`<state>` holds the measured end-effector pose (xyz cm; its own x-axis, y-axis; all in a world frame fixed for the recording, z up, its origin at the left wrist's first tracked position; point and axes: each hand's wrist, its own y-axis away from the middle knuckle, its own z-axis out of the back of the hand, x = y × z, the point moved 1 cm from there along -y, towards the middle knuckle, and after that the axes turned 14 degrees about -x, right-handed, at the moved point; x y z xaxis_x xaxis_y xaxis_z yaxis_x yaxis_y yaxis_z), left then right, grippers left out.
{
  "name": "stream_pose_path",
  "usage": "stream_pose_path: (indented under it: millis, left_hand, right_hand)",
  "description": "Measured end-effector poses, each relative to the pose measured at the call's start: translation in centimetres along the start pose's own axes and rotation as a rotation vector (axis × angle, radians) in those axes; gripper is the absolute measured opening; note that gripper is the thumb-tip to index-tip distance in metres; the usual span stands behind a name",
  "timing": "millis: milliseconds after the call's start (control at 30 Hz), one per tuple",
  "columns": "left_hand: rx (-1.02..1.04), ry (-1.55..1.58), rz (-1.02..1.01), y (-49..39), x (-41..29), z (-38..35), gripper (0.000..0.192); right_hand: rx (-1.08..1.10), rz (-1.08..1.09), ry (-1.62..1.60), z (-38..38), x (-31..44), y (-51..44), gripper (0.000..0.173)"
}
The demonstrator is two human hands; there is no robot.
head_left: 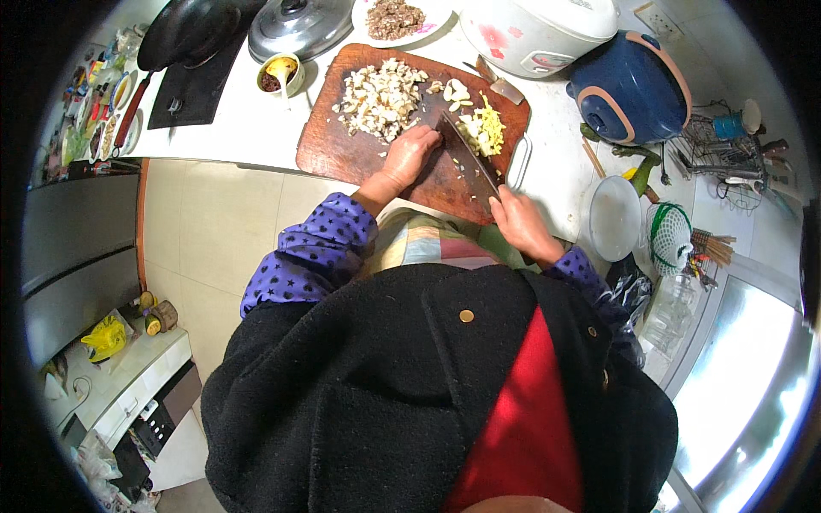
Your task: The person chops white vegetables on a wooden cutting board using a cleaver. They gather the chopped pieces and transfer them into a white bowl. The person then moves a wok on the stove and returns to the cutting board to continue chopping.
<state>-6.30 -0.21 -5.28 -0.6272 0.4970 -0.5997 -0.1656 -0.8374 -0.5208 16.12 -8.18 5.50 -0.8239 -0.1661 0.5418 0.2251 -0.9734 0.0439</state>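
Observation:
My right hand grips the handle of a kitchen cleaver, whose blade slants up and left over a brown wooden cutting board. At the far end of the blade, my left hand has its fingers curled on the board; whether they pinch anything is hidden. A broad heap of diced pale pieces, possibly mushroom, covers the board's upper left. Pale slices lie near the top, with thin yellow shreds on the right beside the blade. Small bits are scattered about the blade.
Behind the board stand a plate of minced food, a metal lid and a white rice cooker. A small bowl with a spoon is at left, near a wok. On the right are a blue appliance and a white bowl.

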Motion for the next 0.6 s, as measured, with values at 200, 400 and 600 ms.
stream_pose_path:
  millis: [200,400,600]
  left_hand:
    - [-0.067,0.073,0.144,0.1,-0.4,0.3,0.008]
    - [-0.062,0.048,0.032,-1.4,-0.9,-0.3,0.009]
    - [-0.033,0.03,0.051,-1.4,-0.2,-0.7,0.006]
  right_hand:
    - [-0.117,-0.099,-0.082,1.3,-1.5,1.2,0.025]
    - [-0.115,-0.055,-0.036,0.3,-0.5,0.2,0.023]
    - [-0.075,-0.021,0.002,0.2,0.0,-0.2,0.023]
